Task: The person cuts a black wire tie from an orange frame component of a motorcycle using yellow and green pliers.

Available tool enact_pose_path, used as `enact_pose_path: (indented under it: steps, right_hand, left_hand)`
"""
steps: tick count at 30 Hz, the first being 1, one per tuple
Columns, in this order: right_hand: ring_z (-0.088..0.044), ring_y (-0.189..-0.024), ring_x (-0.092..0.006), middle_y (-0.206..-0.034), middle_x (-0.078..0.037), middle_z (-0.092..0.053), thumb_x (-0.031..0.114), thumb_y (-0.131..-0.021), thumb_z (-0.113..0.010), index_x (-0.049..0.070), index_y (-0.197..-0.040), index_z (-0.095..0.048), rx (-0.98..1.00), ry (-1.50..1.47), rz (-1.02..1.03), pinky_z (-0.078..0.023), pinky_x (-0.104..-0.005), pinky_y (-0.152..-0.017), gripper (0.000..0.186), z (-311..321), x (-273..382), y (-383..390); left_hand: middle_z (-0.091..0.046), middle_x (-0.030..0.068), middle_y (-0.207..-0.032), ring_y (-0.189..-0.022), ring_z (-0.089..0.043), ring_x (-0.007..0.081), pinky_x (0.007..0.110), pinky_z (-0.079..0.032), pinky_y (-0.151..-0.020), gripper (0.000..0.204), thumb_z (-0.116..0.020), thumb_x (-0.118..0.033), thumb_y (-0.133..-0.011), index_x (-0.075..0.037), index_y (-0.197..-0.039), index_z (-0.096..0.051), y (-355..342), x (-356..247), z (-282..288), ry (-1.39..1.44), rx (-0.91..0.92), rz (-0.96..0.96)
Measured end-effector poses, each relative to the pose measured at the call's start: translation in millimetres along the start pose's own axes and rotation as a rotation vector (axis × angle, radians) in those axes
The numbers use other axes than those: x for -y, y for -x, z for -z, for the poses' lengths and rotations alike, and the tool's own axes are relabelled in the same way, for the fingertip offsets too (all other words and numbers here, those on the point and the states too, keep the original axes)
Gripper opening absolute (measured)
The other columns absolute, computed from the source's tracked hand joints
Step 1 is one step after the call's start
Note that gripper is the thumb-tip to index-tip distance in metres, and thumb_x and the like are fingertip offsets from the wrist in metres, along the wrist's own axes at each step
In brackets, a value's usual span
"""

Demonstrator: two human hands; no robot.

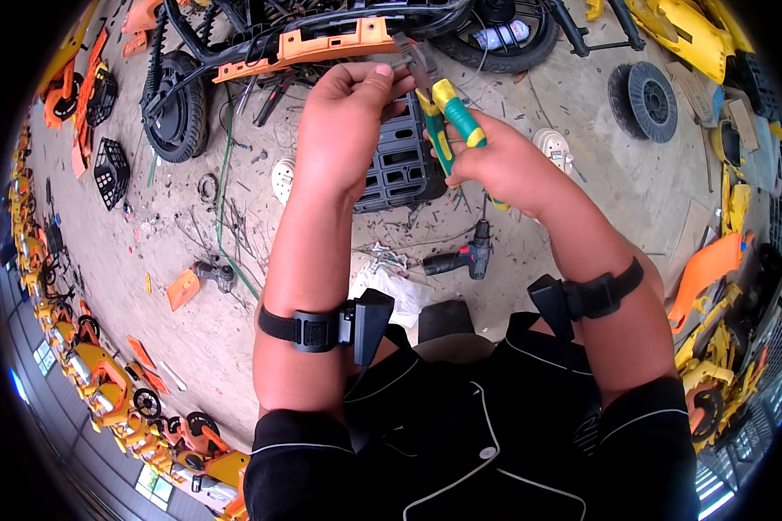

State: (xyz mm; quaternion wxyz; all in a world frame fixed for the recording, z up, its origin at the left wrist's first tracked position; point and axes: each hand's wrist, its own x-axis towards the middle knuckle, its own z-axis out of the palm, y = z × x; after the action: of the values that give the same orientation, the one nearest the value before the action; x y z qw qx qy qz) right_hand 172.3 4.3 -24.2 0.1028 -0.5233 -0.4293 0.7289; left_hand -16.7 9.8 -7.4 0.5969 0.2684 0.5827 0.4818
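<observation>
My right hand (506, 165) is closed round the handles of pliers (454, 111) with green and yellow grips. Their metal jaws point up and away from me and meet the fingertips of my left hand (343, 122). Those fingers are pinched together on something small and thin at the jaws, which I cannot make out. Just beyond both hands runs an orange panel (308, 48) on a black frame (243, 39). Below the hands sits a black plastic crate (400, 169) with slots.
A cordless drill (473, 253) lies on the littered concrete floor, near a white plastic bag (387, 291). A black-tyred wheel (175, 108) stands at the left. Wire spools (650, 102) and yellow panels (695, 39) lie right. Rows of yellow and orange vehicles (104, 373) line the left edge.
</observation>
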Motion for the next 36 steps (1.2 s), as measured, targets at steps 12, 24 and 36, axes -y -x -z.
enact_pose_path:
  steps: [12,24,36]
  right_hand:
    - [-0.060,-0.096,-0.0152,-0.113,-0.006,-0.064,0.004,-0.082,-0.059,0.003,-0.138,-0.049,-0.072,0.176,0.052,-0.049,-0.0304,-0.085,0.056,-8.1,0.3,0.5]
    - [-0.063,-0.091,-0.0160,-0.113,-0.006,-0.065,0.008,-0.085,-0.063,0.006,-0.136,-0.047,-0.115,0.329,0.090,-0.052,-0.0326,-0.075,0.053,-8.1,-4.5,-5.1]
    - [-0.063,-0.086,-0.0158,-0.109,-0.006,-0.066,0.011,-0.088,-0.067,0.007,-0.138,-0.047,-0.124,0.279,0.097,-0.052,-0.0320,-0.072,0.053,-8.8,1.3,0.0]
  left_hand:
    - [-0.070,0.0091,-0.110,-0.106,-0.067,0.0174,0.030,-0.050,-0.089,0.022,-0.060,-0.019,-0.100,0.000,-0.111,-0.061,-0.8,7.4,-2.7,-0.113,-0.035,0.000]
    - [-0.071,0.0088,-0.107,-0.105,-0.067,0.0166,0.030,-0.049,-0.088,0.022,-0.058,-0.019,-0.101,0.000,-0.111,-0.062,-0.9,5.4,-3.4,-0.161,-0.052,-0.001]
    - [-0.071,0.0089,-0.100,-0.093,-0.063,0.0141,0.028,-0.050,-0.083,0.020,-0.060,-0.017,-0.100,0.002,-0.106,-0.063,-0.6,4.8,-5.8,-0.118,-0.087,-0.020]
